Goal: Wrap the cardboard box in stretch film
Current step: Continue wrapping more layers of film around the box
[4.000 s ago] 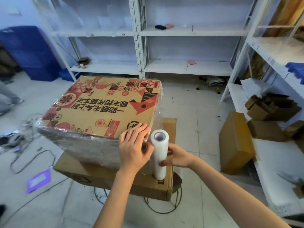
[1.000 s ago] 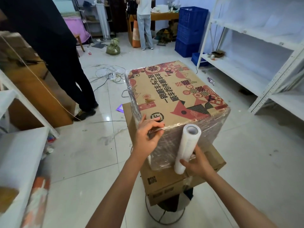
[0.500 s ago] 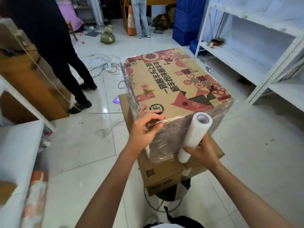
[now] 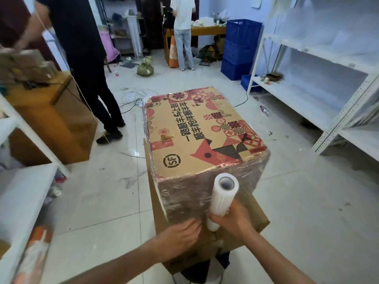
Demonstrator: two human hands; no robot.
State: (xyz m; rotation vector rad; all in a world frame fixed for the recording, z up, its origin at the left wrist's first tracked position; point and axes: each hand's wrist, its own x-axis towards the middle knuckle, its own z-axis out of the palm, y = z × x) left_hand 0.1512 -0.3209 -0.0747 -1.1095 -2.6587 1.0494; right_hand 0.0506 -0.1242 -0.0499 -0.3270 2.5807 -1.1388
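The cardboard box [image 4: 201, 136] with a red patterned top stands on a plain brown box [image 4: 257, 214]. Clear stretch film covers its side faces and laps over the top edges. My right hand [image 4: 232, 221] grips the lower part of the white stretch film roll [image 4: 224, 196], which stands nearly upright against the near face. My left hand [image 4: 180, 234] is blurred. It lies low against the near face beside the roll's bottom end, fingers stretched toward the roll and holding nothing that I can see.
A person in black [image 4: 88, 64] stands left of the box beside a brown carton [image 4: 61, 119]. White shelving [image 4: 320, 99] runs along the right, another shelf [image 4: 22, 193] at near left. Cables [image 4: 133, 97] lie on the floor behind. Another person [image 4: 183, 31] stands far back.
My left hand has dropped from the box's top front edge to the bottom of the near face. The roll has stayed against that face in my right hand.
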